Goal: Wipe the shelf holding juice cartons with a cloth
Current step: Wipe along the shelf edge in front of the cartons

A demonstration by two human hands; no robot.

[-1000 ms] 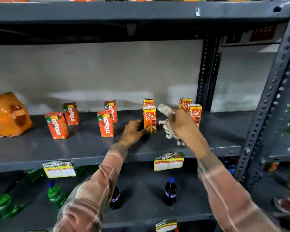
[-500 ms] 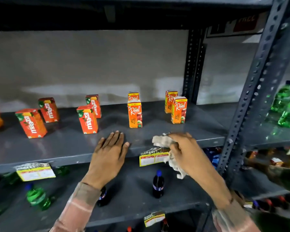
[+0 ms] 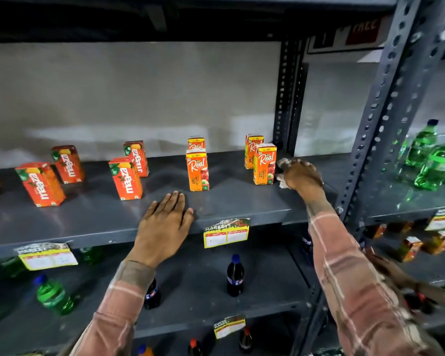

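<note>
Change: the right hand (image 3: 302, 176) has gone from the front edge of the shelf (image 3: 242, 201) up onto its right end; the left hand (image 3: 165, 222) stays flat near the front edge.
Right hand: fingers closed around the cloth (image 3: 283, 164), pressed on the shelf just beside the nearest Real carton (image 3: 264, 164).
Left hand: palm down, fingers open and spread, holding nothing.
Cartons: 4 Real cartons at center and right, 4 Maaza cartons (image 3: 126, 178) at left, all upright.
Below: dark bottles (image 3: 234, 276) on the lower shelf.
</note>
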